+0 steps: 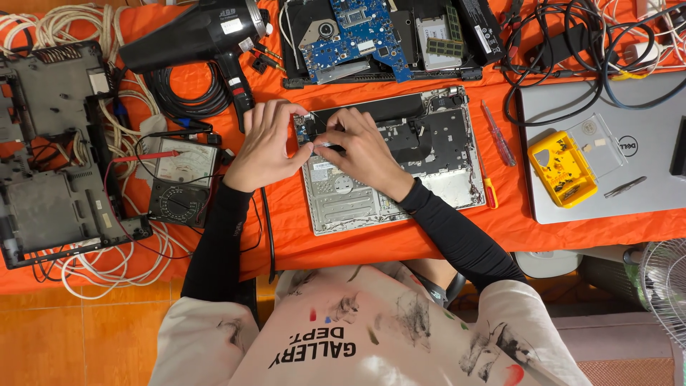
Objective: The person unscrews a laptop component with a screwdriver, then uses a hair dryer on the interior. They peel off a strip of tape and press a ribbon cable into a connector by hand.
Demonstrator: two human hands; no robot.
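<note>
We see an opened laptop base (389, 168) lying on the orange cloth (300, 236), a small white oblong label on its silver plate beneath the hands. To its right a yellow bit case (561, 168) with a clear lid rests on a closed grey laptop (607, 193). The left hand (264, 146) curls at the base's left edge; the right hand (364, 150) pinches something small there, too hidden for us to tell what. A black hot-air gun (200, 36) carries white stickers
</note>
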